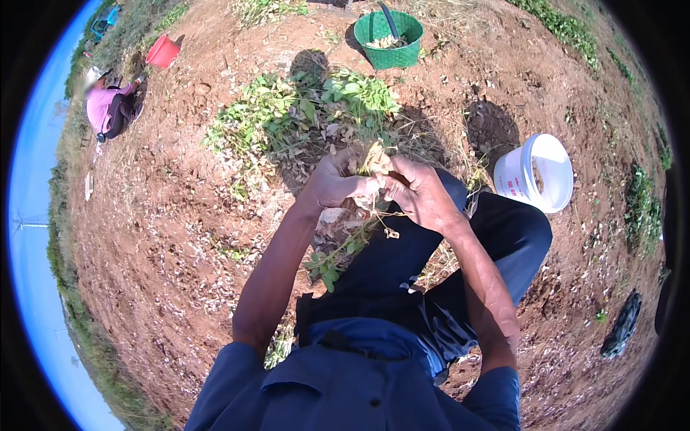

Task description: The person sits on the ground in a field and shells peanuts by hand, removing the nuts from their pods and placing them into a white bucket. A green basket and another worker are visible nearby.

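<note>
My left hand (342,180) and my right hand (423,191) meet in front of my knees, both closed on one pulled-up plant (375,159) with dry, pale leaves. Thin stems and small pods (392,233) hang below the fingers, and a green leafy stem (326,266) trails towards my thigh. What lies between the fingertips is partly hidden. Just beyond my hands, a heap of uprooted leafy plants (264,110) rests on the soil. Pale pods, which look like peanuts, lie in a green woven basket (391,56) farther out.
A white plastic bucket (512,175) stands tilted beside my right knee. At the upper left a person in a pink top (105,105) crouches near a red bucket (163,51). A dark crumpled bag (621,326) lies at the far right. Dry leaves litter the reddish soil.
</note>
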`<state>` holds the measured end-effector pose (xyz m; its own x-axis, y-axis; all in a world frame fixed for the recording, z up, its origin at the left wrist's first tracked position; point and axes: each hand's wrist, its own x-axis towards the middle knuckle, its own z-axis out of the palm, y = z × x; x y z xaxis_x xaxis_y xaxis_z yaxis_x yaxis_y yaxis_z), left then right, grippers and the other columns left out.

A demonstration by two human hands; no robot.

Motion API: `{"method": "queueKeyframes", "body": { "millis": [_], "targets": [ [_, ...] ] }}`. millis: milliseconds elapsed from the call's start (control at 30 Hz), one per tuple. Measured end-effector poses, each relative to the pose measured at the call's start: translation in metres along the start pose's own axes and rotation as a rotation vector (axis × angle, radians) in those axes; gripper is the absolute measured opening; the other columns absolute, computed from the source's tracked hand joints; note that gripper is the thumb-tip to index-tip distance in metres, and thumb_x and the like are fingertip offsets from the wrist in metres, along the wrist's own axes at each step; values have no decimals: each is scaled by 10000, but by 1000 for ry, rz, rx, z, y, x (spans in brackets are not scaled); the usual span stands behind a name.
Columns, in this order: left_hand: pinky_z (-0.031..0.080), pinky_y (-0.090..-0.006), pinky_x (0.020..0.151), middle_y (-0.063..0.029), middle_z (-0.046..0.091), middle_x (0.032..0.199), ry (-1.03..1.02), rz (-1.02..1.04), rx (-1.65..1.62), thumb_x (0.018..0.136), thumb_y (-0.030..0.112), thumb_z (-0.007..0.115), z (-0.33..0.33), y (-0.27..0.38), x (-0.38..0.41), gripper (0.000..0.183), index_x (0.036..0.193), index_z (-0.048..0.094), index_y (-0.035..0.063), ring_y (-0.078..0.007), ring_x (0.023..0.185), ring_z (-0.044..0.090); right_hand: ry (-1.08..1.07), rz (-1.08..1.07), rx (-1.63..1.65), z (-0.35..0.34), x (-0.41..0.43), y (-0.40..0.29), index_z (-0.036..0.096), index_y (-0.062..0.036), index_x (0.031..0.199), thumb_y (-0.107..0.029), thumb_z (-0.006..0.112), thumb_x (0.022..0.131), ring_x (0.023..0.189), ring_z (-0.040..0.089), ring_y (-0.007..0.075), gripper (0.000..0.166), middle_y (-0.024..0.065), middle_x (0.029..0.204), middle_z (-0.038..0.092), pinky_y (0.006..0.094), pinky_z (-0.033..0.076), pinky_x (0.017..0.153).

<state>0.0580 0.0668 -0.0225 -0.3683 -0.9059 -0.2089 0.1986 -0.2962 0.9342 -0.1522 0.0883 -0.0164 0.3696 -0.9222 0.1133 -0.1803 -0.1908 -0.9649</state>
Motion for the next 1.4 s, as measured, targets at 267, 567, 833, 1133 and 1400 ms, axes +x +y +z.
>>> {"method": "queueKeyframes", "body": {
  "millis": [267, 567, 833, 1133, 1400],
  "targets": [
    [469, -266, 550, 6, 667, 733, 41, 47, 293, 948, 191, 692, 18, -14, 8, 164, 1019, 716, 45, -91, 628, 616, 84, 81, -151, 1, -9, 5, 607, -12, 890, -46, 611, 856, 600, 520, 147, 49, 113, 688, 567, 326, 460, 584],
    [496, -423, 599, -149, 623, 778, 339, 347, 997, 942, 151, 612, 6, -32, 22, 154, 1004, 620, 10, -325, 673, 626, -60, 135, -166, 5, -20, -4, 639, -3, 858, -30, 609, 777, 616, 581, 181, 90, 118, 719, 622, 340, 476, 602],
    [545, -521, 781, -255, 683, 941, 119, -176, 1643, 878, 134, 594, -85, -87, -22, 168, 973, 595, -4, -434, 893, 678, 494, 174, -88, -92, -31, -43, 630, -9, 964, -117, 650, 938, 652, 498, 45, 113, -27, 742, 582, 230, 418, 586],
    [561, -506, 796, -214, 706, 904, -83, -707, 1584, 821, 163, 633, -213, -252, -183, 274, 1066, 679, 50, -414, 909, 692, 859, 409, -504, -287, -104, 73, 611, 31, 1209, -251, 599, 940, 540, 560, 98, 390, 65, 816, 669, 261, 462, 504],
    [563, -513, 799, -278, 698, 963, 146, -928, 1369, 813, 120, 590, -221, -288, -306, 314, 1099, 658, 10, -434, 925, 694, 660, 771, -830, -334, -158, 194, 499, 56, 1386, -390, 676, 901, 1098, 663, 375, 682, 294, 1174, 666, 440, 501, 959]
  ]
}}
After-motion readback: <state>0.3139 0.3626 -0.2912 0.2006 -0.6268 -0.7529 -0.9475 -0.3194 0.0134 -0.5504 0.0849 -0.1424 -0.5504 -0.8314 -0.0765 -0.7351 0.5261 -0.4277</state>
